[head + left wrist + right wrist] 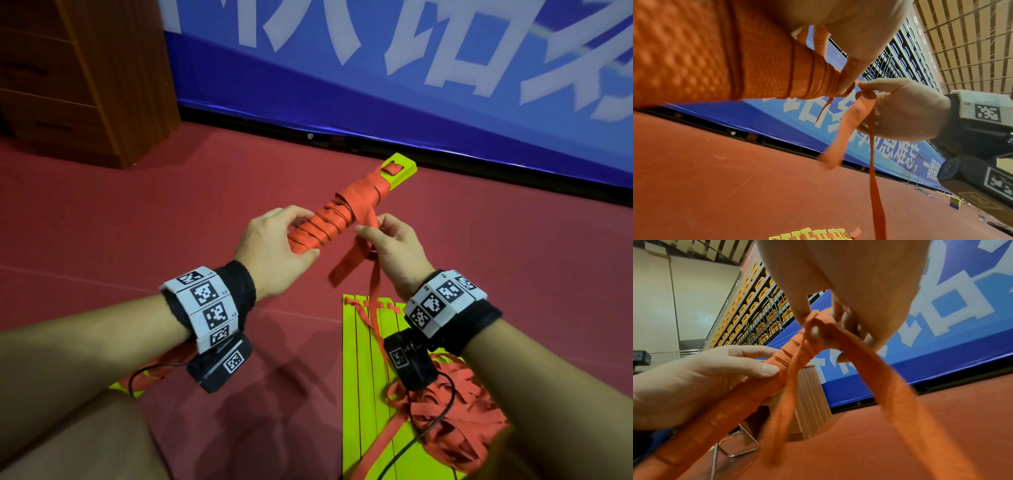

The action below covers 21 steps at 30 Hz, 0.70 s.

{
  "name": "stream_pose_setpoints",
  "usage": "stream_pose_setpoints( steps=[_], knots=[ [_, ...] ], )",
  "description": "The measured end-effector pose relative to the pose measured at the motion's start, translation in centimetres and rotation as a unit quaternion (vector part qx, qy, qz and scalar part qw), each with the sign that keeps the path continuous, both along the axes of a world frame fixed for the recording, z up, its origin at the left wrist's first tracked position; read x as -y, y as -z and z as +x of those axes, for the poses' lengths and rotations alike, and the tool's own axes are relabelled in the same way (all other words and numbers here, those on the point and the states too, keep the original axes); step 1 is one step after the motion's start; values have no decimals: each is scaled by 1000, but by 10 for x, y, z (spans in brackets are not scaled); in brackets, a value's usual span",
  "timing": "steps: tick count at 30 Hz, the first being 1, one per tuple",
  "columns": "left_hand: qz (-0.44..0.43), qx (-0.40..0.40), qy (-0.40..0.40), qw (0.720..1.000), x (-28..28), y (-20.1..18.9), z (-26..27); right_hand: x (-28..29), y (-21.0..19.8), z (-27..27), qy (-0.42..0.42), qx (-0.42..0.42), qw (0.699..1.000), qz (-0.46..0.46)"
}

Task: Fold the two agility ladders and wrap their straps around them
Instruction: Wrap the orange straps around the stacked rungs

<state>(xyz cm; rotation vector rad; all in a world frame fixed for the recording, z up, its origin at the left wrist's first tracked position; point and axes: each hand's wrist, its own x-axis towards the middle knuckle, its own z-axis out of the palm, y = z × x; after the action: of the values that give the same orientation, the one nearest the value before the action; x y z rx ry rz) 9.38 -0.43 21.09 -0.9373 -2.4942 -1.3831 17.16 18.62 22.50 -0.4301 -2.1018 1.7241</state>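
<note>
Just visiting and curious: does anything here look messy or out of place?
Yes: the second ladder lies unfolded on the floor, its orange straps heaped in a loose tangle beside it. The bundle held by the left hand looks tidy; the right hand pinches its strap end.

Left hand [274, 245] is raised in front of the body, fingers over the top and thumb underneath, curled round the near end of the wrapped ladder bundle [337, 214]. Right hand [394, 246] is level with it and just beside it, thumb and fingertips [815, 332] pinching the loose strap [349, 263] close against the bundle. Both forearms angle inward from the lower corners, each wrist wearing a marker band [205, 305] with a camera slung below.
</note>
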Motion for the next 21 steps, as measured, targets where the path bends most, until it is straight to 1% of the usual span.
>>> stream_pose_setpoints(
  steps=[2, 6, 11, 13, 16, 19, 21],
  knots=[
    [3, -3, 1, 1000, 0, 0, 0, 0, 0, 0, -12, -8, 1000, -12],
    [1, -7, 0, 1000, -1, -1, -1, 0, -2, 2, -8, -2, 998, 62],
    [-7, -8, -4, 1000, -1, 1, -2, 0, -6, -2, 12, -16, 997, 68],
    [-10, -5, -7, 1000, -1, 2, -2, -3, -5, -2, 1, -9, 996, 91],
    [-13, -5, -8, 1000, -1, 1, -1, -4, -2, -1, -22, 11, 995, 96],
    [-19, -4, -4, 1000, 0, 1, 0, -3, 3, 0, -22, -13, 990, 140],
    [-19, -2, -5, 1000, 0, 0, 0, -3, 5, 1, -8, -38, 989, 142]
  ],
)
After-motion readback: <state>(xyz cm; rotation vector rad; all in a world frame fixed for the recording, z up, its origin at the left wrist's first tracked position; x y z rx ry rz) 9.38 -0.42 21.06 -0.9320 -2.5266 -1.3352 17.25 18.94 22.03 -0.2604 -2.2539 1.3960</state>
